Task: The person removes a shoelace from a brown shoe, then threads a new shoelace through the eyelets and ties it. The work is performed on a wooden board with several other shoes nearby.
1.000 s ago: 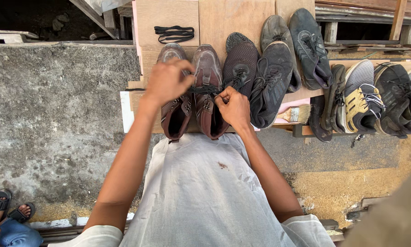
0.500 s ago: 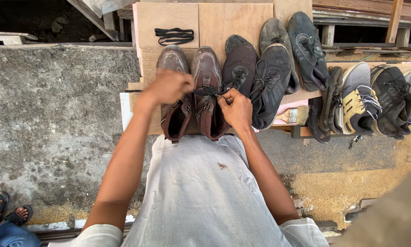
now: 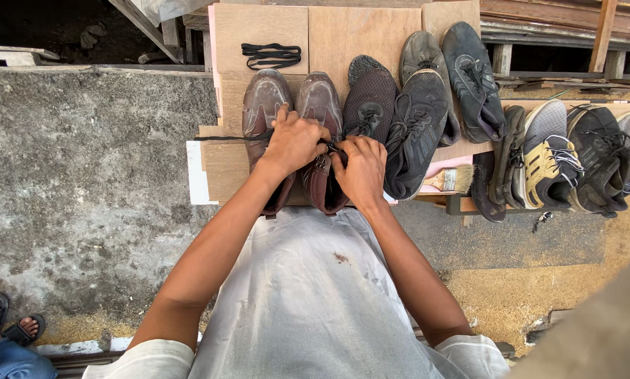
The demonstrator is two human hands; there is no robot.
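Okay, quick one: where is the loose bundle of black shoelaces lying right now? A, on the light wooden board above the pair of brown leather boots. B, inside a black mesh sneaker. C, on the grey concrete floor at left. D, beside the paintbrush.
A: the loose bundle of black shoelaces lies on the light wooden board, just beyond the toes of the brown leather boots that both hands are working at.
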